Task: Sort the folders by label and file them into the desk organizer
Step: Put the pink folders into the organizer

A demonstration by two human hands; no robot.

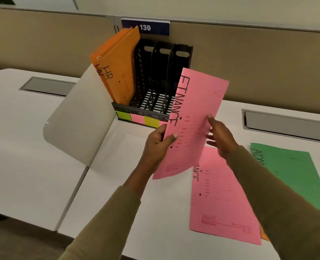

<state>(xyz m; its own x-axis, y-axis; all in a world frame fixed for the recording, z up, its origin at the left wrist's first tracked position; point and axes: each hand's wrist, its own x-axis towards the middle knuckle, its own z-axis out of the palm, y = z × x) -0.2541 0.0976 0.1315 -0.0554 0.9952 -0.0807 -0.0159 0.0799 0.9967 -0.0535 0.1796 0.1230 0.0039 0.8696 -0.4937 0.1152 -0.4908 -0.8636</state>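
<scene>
A pink folder [196,109] marked FINANCE is held up in front of the black desk organizer [155,79]. My left hand [157,145] grips its lower left edge, thumb on the front. My right hand [221,137] rests on its right side with fingers spread. Two orange folders [121,68] marked HR stand in the organizer's leftmost slot; the other slots hold nothing. A second pink folder [223,199] lies flat on the desk under my right forearm. A green folder [294,175] lies at the right.
Coloured sticky labels [136,118] line the organizer's front edge. A curved white divider [80,117] rises left of the organizer. Cable trays [286,124] are set into the desk. A beige partition with a blue sign reading 139 [145,27] stands behind. An orange corner [264,235] shows under the pink folder.
</scene>
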